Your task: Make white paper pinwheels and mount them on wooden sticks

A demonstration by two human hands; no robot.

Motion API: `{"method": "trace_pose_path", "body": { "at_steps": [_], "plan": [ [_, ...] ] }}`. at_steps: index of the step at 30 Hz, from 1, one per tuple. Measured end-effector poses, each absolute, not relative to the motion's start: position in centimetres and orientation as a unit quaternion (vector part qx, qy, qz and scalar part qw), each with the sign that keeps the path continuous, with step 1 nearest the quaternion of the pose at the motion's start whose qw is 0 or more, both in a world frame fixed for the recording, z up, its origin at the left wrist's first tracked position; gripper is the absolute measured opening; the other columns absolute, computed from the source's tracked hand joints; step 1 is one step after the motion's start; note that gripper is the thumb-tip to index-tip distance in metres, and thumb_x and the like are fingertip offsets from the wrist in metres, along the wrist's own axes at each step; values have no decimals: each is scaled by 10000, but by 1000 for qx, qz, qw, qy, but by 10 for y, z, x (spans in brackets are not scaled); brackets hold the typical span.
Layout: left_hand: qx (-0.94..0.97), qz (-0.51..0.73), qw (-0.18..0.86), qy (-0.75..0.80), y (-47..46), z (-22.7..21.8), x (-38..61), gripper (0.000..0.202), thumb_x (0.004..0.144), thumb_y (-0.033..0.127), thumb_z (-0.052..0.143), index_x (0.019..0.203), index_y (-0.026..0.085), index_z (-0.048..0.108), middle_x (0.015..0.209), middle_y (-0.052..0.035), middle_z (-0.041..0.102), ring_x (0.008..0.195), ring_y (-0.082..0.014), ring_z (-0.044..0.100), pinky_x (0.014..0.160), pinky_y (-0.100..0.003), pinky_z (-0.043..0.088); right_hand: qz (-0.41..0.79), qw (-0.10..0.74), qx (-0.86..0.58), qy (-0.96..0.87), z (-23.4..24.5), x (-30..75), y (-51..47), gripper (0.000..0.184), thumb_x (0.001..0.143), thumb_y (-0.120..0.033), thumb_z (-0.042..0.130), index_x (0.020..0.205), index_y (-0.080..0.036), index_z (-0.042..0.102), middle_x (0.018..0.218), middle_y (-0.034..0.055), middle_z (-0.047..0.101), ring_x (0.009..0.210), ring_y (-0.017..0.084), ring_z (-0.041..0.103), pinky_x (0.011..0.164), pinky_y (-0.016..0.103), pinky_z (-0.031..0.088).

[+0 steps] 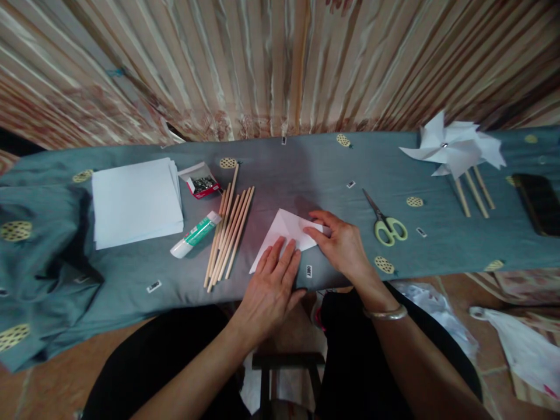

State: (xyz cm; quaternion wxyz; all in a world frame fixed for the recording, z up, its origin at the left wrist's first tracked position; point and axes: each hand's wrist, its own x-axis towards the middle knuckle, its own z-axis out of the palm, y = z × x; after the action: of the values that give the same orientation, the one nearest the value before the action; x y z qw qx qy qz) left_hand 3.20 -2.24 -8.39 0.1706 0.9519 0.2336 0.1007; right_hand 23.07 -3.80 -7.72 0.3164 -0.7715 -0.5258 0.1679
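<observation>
While assembled pinwheels (458,153) are lying right of the scissors (380,217), I'm seeing a spread left hand (272,286) pressing and a right hand (343,242) pinching folded, stickless paper (285,224) left of them.

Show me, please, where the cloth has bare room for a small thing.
Between the scissors and the pinwheels, and between the folded paper and the curtain, the cloth is bare. Crowded: around the wooden sticks, green-white tube and red box.

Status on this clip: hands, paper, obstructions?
Left hand resting on folded white paper; right hand pinching its right corner. Paper on the cloth. Scissors apart, off to the right; nothing blocking.
</observation>
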Motion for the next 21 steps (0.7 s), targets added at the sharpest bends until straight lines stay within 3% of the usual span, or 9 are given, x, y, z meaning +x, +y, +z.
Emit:
{"method": "trace_pose_path", "body": {
  "at_steps": [12,21],
  "plan": [
    [953,101,160,235,-21,-85,33,640,901,387,555,1418,61,365,1509,-224,383,1435,-391,265,1117,-548,343,152,316,-776,-524,-79,228,-38,270,853,-320,617,1097,-219,673,1035,70,752,916,242,714,839,398,565],
    [951,93,179,236,-20,-86,32,637,922,407,508,1454,111,321,1526,-206,363,1456,-363,226,1112,-556,338,149,321,-778,-518,-79,227,-38,269,845,-324,618,1085,-216,678,1000,71,759,896,241,718,835,392,566]
  ]
}}
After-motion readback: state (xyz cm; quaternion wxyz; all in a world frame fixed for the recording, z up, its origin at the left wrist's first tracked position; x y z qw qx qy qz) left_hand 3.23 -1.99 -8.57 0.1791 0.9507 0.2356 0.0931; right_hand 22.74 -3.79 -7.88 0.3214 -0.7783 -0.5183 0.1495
